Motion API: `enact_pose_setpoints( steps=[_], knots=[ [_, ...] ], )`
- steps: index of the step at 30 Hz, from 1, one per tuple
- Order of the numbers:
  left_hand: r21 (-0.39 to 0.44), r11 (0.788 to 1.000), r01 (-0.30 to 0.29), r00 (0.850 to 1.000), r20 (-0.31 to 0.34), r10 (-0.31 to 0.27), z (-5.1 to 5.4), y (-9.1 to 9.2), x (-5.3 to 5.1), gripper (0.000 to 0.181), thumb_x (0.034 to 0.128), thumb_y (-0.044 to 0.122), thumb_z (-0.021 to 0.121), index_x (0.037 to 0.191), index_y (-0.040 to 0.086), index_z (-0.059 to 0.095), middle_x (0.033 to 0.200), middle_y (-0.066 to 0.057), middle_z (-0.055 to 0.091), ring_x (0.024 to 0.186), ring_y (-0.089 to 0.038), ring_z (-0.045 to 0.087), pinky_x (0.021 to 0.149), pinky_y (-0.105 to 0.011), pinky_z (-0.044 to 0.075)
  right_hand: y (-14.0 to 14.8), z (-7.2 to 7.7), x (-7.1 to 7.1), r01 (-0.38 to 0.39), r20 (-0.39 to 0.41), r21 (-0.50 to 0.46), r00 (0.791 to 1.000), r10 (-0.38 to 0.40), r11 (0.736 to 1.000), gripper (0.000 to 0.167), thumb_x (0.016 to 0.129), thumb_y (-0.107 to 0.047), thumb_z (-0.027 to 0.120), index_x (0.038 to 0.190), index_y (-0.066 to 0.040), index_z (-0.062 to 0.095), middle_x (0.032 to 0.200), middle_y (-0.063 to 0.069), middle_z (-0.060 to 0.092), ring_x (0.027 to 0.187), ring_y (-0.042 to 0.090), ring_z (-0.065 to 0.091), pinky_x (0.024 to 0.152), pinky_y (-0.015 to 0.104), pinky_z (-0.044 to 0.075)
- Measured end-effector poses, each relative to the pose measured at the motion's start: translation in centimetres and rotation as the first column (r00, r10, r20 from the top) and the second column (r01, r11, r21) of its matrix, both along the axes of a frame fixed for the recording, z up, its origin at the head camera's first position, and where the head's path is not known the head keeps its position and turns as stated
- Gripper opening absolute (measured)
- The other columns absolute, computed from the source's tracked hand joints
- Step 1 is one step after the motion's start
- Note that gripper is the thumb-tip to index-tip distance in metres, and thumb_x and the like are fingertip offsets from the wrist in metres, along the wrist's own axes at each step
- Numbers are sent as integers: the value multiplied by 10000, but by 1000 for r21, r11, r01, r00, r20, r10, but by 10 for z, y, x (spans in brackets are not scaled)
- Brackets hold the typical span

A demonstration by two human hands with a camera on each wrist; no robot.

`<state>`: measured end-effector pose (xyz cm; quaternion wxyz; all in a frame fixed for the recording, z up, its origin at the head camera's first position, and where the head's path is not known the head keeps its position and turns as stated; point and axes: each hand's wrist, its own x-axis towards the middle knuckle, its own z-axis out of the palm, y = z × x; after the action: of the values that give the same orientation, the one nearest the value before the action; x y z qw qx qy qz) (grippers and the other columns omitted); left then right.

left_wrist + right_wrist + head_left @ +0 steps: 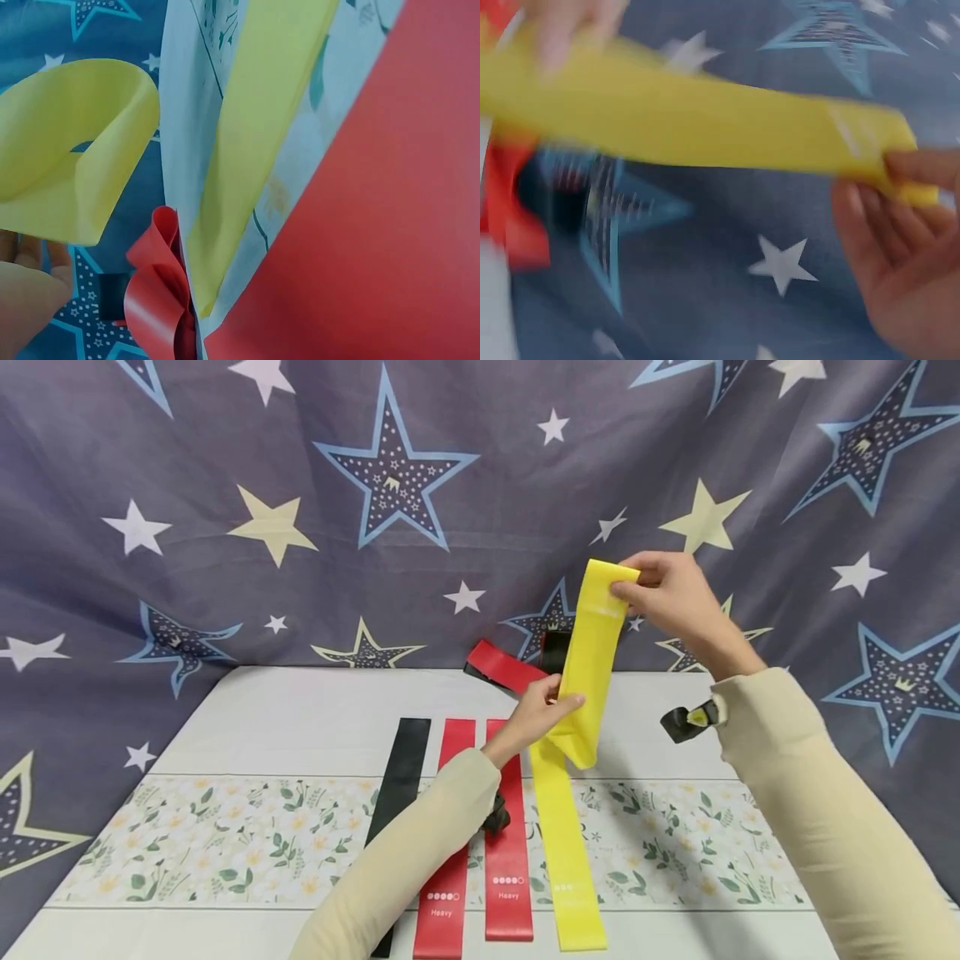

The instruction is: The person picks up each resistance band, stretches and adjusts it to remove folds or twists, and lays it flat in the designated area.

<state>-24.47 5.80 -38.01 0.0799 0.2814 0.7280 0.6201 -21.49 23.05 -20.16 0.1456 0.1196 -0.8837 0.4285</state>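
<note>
Pinches between thumb and fingers of the right hand (667,589) the upper end of a yellow loop resistance band (597,643), raised above the white tablecloth (300,718). Grips the lower stretch with the left hand (542,710), thumb across the front, between 7 and 8 o'clock from the right. Slants the long axis slightly off upright, from about half past 12 down to half past 6. Overlaps, in the head view, the far end of a flat yellow band (567,852) toward 6 o'clock. Seems to hinge on that steep axis, with the left hand nearer the bottom fold.
</note>
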Motion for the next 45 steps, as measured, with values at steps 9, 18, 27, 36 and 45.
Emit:
enact_pose_setpoints(
  steps=[9, 18, 27, 36, 45],
  knots=[
    [-11, 1000, 21, 998, -52, -22, -3, 0, 2, 175, 924, 75, 590, 1052, -43, 603, 1020, -213, 642, 792, -94, 550, 718, -156, 466, 9, -13, -1, 44, -23, 136, 999, -41, 990, 209, 880, -76, 643, 1050, 45, 657, 1004, 251, 678, 666, -28, 600, 604, 117, 498],
    [106, 994, 34, 998, 57, -41, -4, 0, 3, 218, 935, 4, 518, 1111, -30, 394, 1074, -310, 577, 876, -159, 562, 772, -177, 456, 3, -1, -4, 71, 2, 99, 997, -72, 992, 260, 900, -128, 637, 1097, 41, 640, 1066, 255, 657, 698, 13, 609, 613, 120, 503],
    [178, 983, -55, 998, 3, 55, 1, -1, 7, 260, 912, -11, 576, 1092, -88, 405, 1042, -272, 525, 1023, -361, 550, 913, -322, 481, 1, 15, -7, 95, -38, 118, 995, -91, 989, 277, 903, -139, 630, 1111, 44, 639, 1075, 261, 659, 669, -34, 585, 615, 116, 498],
    [136, 970, -201, 969, -116, 217, -3, 11, 5, 303, 903, 103, 633, 1177, -17, 580, 1222, -193, 524, 1160, -350, 506, 1016, -493, 421, -8, 22, -5, 62, -61, 110, 997, -55, 992, 275, 899, -116, 629, 1114, 56, 638, 1084, 266, 651, 713, -17, 601, 644, 133, 527],
    [94, 983, -160, 983, -76, 168, -3, 9, 5, 303, 897, 130, 637, 1152, -32, 607, 1323, -175, 444, 1253, -304, 405, 1041, -528, 378, -11, 21, -4, 41, -75, 122, 997, -32, 992, 246, 894, -76, 626, 1096, 63, 641, 1048, 261, 663, 709, -13, 612, 650, 129, 528]
  ],
)
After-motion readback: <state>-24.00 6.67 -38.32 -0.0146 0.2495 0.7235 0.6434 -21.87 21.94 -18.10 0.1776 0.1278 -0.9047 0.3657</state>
